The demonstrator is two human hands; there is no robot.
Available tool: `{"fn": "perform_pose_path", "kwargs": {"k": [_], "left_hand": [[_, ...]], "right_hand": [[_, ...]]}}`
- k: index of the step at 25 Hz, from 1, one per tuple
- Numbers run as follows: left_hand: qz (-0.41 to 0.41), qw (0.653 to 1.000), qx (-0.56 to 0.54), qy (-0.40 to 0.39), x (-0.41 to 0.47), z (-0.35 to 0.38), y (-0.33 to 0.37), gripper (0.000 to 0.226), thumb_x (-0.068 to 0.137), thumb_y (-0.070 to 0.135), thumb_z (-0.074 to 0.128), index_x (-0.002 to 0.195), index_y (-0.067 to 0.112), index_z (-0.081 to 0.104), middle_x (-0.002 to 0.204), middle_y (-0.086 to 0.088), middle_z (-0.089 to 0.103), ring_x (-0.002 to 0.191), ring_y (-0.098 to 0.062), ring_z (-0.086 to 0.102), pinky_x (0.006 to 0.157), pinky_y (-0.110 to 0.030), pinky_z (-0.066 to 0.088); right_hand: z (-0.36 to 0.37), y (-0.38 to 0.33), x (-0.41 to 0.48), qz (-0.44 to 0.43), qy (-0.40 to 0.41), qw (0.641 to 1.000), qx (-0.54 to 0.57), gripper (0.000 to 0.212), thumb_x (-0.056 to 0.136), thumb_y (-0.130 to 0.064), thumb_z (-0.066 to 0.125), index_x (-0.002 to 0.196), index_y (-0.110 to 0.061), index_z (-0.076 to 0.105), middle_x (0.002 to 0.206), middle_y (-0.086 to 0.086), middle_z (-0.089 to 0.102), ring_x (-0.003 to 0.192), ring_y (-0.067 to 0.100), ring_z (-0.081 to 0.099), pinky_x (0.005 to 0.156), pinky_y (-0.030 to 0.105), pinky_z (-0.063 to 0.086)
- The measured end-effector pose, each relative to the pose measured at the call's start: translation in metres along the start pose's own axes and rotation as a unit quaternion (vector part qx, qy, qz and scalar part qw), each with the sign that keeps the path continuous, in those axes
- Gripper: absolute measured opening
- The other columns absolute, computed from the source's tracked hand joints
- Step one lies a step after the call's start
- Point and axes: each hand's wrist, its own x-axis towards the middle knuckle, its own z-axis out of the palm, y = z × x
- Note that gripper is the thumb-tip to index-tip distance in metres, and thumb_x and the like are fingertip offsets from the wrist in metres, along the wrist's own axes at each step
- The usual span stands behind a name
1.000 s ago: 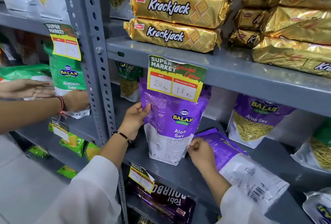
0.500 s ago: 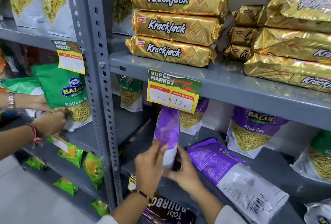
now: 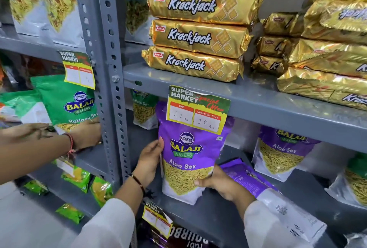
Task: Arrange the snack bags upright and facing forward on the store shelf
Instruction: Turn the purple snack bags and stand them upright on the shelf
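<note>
Both hands steady a purple Aloo Sev bag (image 3: 189,160) upright, front outward, on the grey shelf (image 3: 214,216); left hand (image 3: 150,160) clasps its edge at 9 o'clock, right hand (image 3: 220,185) its corner at 5 o'clock; Krackjack packs (image 3: 195,36) stacked beyond at 12 o'clock.

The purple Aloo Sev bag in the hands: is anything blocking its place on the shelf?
Nothing visible blocks the purple Aloo Sev bag. It stands upright on the shelf; another purple bag lies flat beside it, under the right hand.
</note>
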Motion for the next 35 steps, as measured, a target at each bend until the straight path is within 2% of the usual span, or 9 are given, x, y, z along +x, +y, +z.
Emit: {"fn": "perform_pose_path", "kwargs": {"k": [8,12,17,19,21,23,26,29,35], "left_hand": [[0.064,0.986,0.074,0.138,-0.004,-0.001,-0.008,0.013,0.086,0.031,0.056,0.081,0.022,0.064,0.086,-0.004,0.071,0.08,-0.018,0.066,0.079,-0.036,0.052],[0.209,0.889,0.218,0.343,-0.062,0.032,-0.018,0.015,0.087,0.035,0.052,0.08,0.022,0.049,0.078,-0.005,0.059,0.073,-0.024,0.055,0.069,-0.038,0.043],[-0.019,0.972,0.224,0.065,-0.106,0.131,-0.087,0.029,0.09,0.035,0.047,0.068,0.017,0.053,0.072,-0.007,0.06,0.064,-0.025,0.057,0.043,-0.021,0.044],[-0.171,0.963,0.205,0.04,-0.108,0.157,-0.111,0.028,0.09,0.037,0.046,0.069,0.017,0.048,0.073,-0.007,0.053,0.056,-0.021,0.056,0.038,-0.017,0.035],[-0.231,0.954,0.182,0.065,-0.104,0.167,-0.124,0.024,0.09,0.038,0.046,0.077,0.017,0.047,0.069,-0.006,0.052,0.047,-0.016,0.056,0.046,-0.02,0.034],[-0.235,0.957,0.123,0.118,-0.101,0.173,-0.134,0.021,0.088,0.028,0.052,0.072,0.015,0.048,0.062,-0.007,0.048,0.031,-0.012,0.05,0.042,-0.018,0.035],[-0.227,0.958,0.097,0.143,-0.097,0.179,-0.137,0.026,0.082,0.013,0.062,0.061,0.014,0.046,0.056,-0.008,0.043,0.018,-0.006,0.035,0.036,-0.015,0.035],[-0.207,0.963,0.089,0.15,-0.097,0.187,-0.129,0.031,0.078,0.003,0.065,0.061,0.019,0.045,0.052,-0.005,0.044,0.023,-0.006,0.032,0.031,-0.009,0.026],[-0.106,0.994,0.03,-0.022,-0.098,0.198,-0.091,0.016,0.083,0.004,0.058,0.081,0.019,0.063,0.06,0.012,0.071,0.057,-0.002,0.063,0.057,-0.02,0.052]], "right_hand": [[-0.009,-0.009,-0.005,0.013,-0.004,0.999,-0.047,0.058,0.064,0.0,0.077,0.117,-0.009,0.055,0.113,0.006,0.068,0.106,0.019,0.064,0.094,0.03,0.051],[-0.054,-0.028,-0.044,-0.017,0.099,0.985,-0.142,0.034,0.073,0.007,0.067,0.1,-0.009,0.054,0.078,0.001,0.055,0.059,-0.006,0.057,0.06,0.005,0.046],[-0.156,-0.003,-0.123,0.054,0.265,0.892,-0.363,0.017,0.074,-0.009,0.058,0.061,-0.017,0.065,0.073,0.008,0.069,0.078,0.022,0.065,0.072,0.032,0.046],[-0.183,0.02,-0.145,0.132,0.273,0.867,-0.396,0.019,0.082,-0.017,0.056,0.073,-0.007,0.069,0.092,0.019,0.07,0.094,0.032,0.064,0.078,0.036,0.047],[-0.193,0.04,-0.151,0.195,0.24,0.902,-0.301,0.024,0.083,-0.021,0.056,0.062,-0.012,0.063,0.091,0.017,0.065,0.094,0.025,0.061,0.08,0.037,0.046],[-0.198,0.053,-0.151,0.244,0.22,0.923,-0.199,0.021,0.08,-0.025,0.057,0.059,-0.022,0.054,0.089,0.009,0.062,0.087,0.022,0.061,0.085,0.038,0.052],[-0.203,0.056,-0.15,0.258,0.199,0.931,-0.166,0.028,0.086,-0.015,0.047,0.06,-0.026,0.044,0.059,-0.007,0.058,0.056,0.004,0.053,0.058,0.018,0.048],[-0.197,0.05,-0.159,0.263,0.2,0.936,-0.123,0.029,0.084,-0.01,0.049,0.061,-0.026,0.045,0.053,-0.011,0.055,0.059,0.004,0.044,0.057,0.015,0.041],[-0.176,0.036,-0.196,0.147,0.36,0.921,-0.01,0.034,0.078,0.009,0.042,0.056,-0.014,0.053,0.058,0.002,0.052,0.053,0.011,0.042,0.037,0.015,0.033]]}}
